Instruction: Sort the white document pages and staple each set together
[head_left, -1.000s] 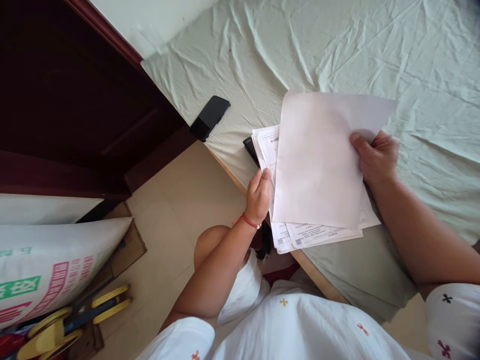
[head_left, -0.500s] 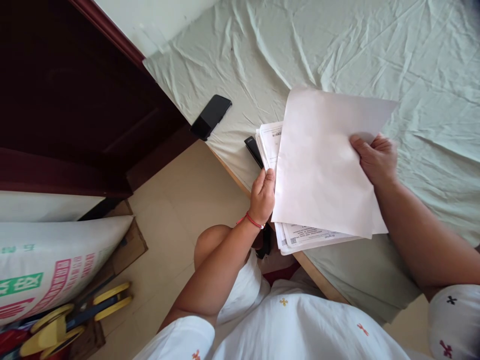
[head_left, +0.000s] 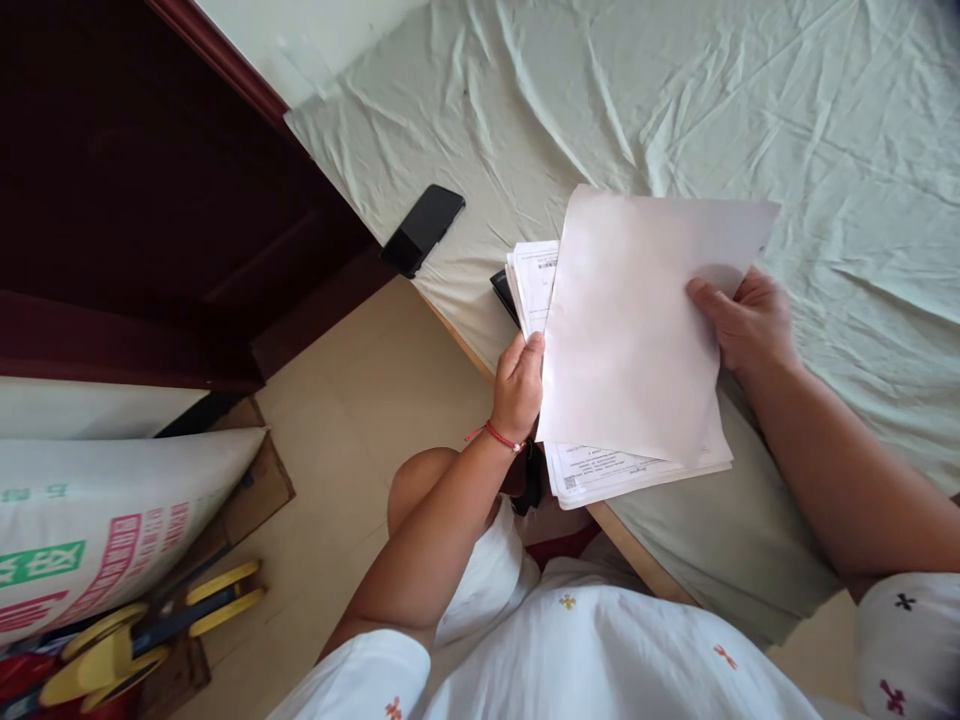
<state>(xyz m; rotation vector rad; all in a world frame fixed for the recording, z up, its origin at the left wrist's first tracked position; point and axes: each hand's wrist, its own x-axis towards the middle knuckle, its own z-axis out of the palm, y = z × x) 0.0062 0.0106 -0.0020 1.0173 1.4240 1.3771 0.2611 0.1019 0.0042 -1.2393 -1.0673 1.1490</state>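
Observation:
My left hand (head_left: 519, 385) grips the left edge of a stack of printed papers (head_left: 534, 285), thumb on top. Over that stack lies a blank white sheet (head_left: 626, 330), covering most of the print. My right hand (head_left: 750, 320) pinches the sheet's right side, thumb on its face and fingers behind. Printed text and a square code show along the stack's lower edge. Partly under the stack's left edge is a black object (head_left: 504, 295), mostly hidden, so its kind cannot be made out.
A black smartphone (head_left: 424, 230) lies at the left edge of the surface, which a wrinkled pale green cloth (head_left: 660, 90) covers. At lower left, a printed white sack (head_left: 112, 530) and a yellow-and-blue object (head_left: 157, 640) are on the floor. A dark red door (head_left: 165, 190) stands at left.
My right hand has moved slightly left with the blank sheet. The papers beneath now line up more closely, and the stack has shifted a little left, covering more of the black object.

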